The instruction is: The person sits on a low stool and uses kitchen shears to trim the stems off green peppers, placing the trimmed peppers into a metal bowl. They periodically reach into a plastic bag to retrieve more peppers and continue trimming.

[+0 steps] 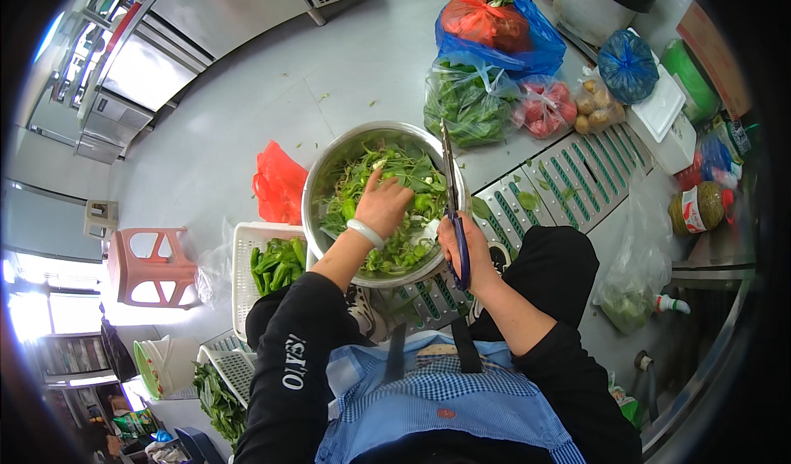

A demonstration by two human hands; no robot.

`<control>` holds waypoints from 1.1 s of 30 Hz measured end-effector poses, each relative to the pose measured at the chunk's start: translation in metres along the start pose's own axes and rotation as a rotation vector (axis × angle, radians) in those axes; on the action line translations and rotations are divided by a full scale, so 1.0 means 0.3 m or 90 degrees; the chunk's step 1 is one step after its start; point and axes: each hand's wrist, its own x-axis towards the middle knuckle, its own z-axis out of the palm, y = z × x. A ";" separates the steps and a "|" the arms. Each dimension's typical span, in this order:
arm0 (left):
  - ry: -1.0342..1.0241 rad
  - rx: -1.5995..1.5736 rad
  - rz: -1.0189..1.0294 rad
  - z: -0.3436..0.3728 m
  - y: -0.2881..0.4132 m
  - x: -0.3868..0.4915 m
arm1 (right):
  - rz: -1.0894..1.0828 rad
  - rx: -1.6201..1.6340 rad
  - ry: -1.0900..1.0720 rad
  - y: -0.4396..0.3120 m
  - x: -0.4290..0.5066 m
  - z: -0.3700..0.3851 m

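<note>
A large stainless steel bowl (312,241) stands on the floor between my feet, filled with green vegetable trimmings (395,254), leaves and thin stems. My left hand (383,207), with a pale bangle at the wrist, reaches over the bowl and touches the greens; its fingers are partly spread, and whether they pinch anything is unclear. In my right hand (465,244) are purple-handled scissors (453,198), held at the bowl's right rim with the long blades pointing away from me. A white plastic basket (241,278) of green peppers (278,266) stands left of the bowl.
A red plastic bag (278,183) lies left of the bowl. Beyond its right side are a bag of leafy greens (473,102), a bag of red produce (545,107) and a bag of potatoes (598,105). A metal drain grate (525,183) crosses the floor. A pink stool (151,268) is at left.
</note>
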 end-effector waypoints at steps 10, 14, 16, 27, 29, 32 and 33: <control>-0.050 -0.494 -0.442 -0.239 -0.064 -0.235 | 0.145 -0.384 -0.158 -0.040 -0.013 0.034; -0.071 -0.443 -0.496 -0.273 -0.040 -0.271 | 0.087 -0.511 -0.200 -0.044 -0.018 0.049; -0.016 -0.420 -0.414 -0.259 -0.034 -0.278 | 0.076 -0.562 -0.201 -0.041 -0.019 0.054; -0.048 -0.314 -0.363 -0.224 -0.062 -0.306 | 0.103 -0.591 -0.230 -0.026 -0.017 0.055; -0.101 -0.298 -0.377 -0.241 -0.055 -0.301 | 0.105 -0.590 -0.228 -0.027 -0.017 0.055; -0.104 -0.281 -0.384 -0.257 -0.046 -0.295 | 0.118 -0.588 -0.233 -0.031 -0.014 0.054; -0.107 -0.276 -0.375 -0.257 -0.042 -0.294 | 0.125 -0.588 -0.236 -0.032 -0.012 0.053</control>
